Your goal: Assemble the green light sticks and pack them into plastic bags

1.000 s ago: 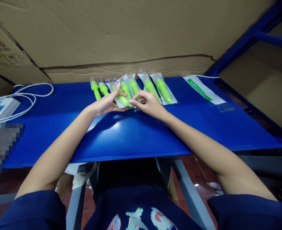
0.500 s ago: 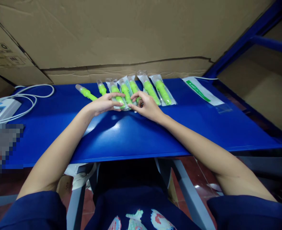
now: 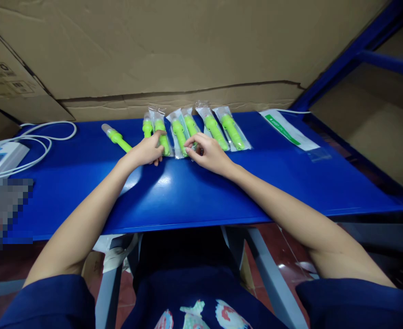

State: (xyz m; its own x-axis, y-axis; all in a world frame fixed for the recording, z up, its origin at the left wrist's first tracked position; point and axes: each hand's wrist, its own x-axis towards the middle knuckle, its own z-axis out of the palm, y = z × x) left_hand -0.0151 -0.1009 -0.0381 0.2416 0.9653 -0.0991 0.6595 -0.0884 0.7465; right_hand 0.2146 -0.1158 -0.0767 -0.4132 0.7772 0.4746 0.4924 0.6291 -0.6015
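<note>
Bright green sticks with clear tips lie in a row on a blue table [image 3: 187, 201], several inside clear plastic bags. My left hand [image 3: 148, 150] has its fingers apart, with a fingertip on a bagged green stick [image 3: 160, 125]. Just left of that bag is another green stick [image 3: 147, 127], partly hidden by the hand. My right hand [image 3: 208, 153] is curled, thumb and forefinger close together over the lower ends of two bagged sticks [image 3: 178, 130]; whether it pinches anything is hidden. Two more bagged sticks [image 3: 232, 130] lie to its right. A loose green stick [image 3: 115, 136] slants at the left.
A white packet with a green label [image 3: 283, 128] lies at the right. White cables [image 3: 49, 137] and a white box [image 3: 11, 155] are at the left. A cardboard wall [image 3: 187, 50] closes the back, and a blue frame [image 3: 345, 55] stands on the right.
My left hand has shifted left and its fingers have bent. The bagged stick under it has moved left, against the neighbouring stick. My right hand has barely moved.
</note>
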